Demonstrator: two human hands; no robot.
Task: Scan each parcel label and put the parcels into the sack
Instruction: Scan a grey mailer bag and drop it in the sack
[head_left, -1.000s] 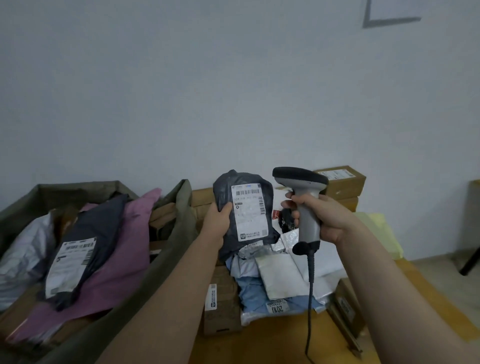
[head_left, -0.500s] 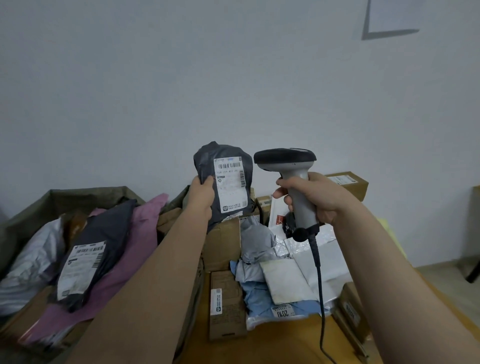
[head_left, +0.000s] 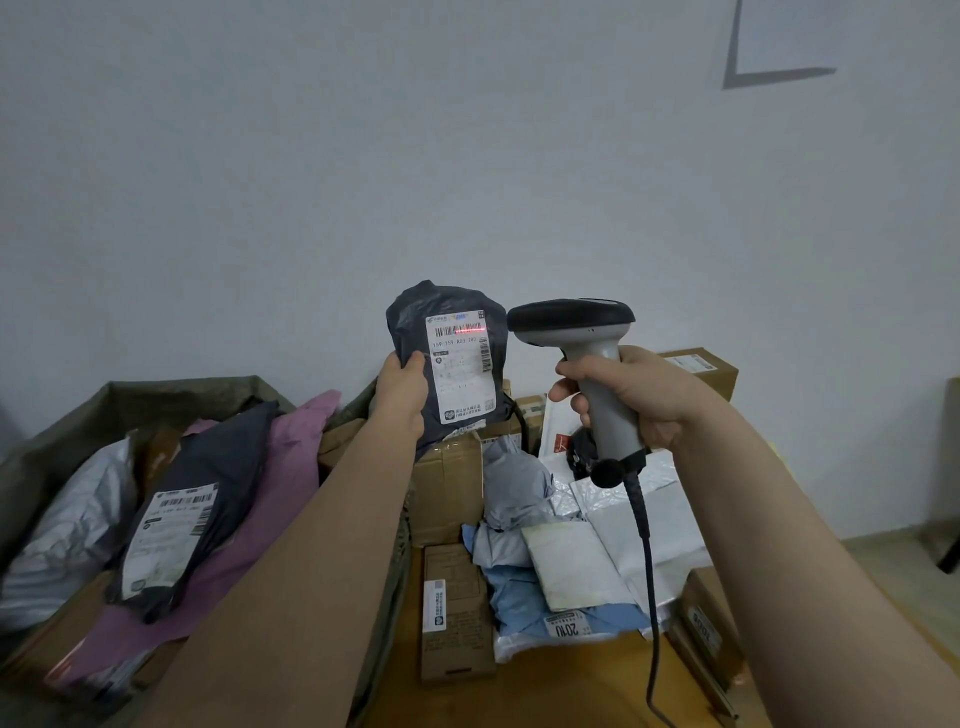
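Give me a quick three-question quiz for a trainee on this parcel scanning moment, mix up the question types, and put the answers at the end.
1. True or false: the red line from the scanner falls on the barcode of the dark parcel that the left hand holds up.
2. What does the right hand grip? A) a cardboard box B) the scanner's handle C) a roll of tape
3. Fill in: the pink parcel lies in the ____ at the left.
Key: 1 true; 2 B; 3 sack.
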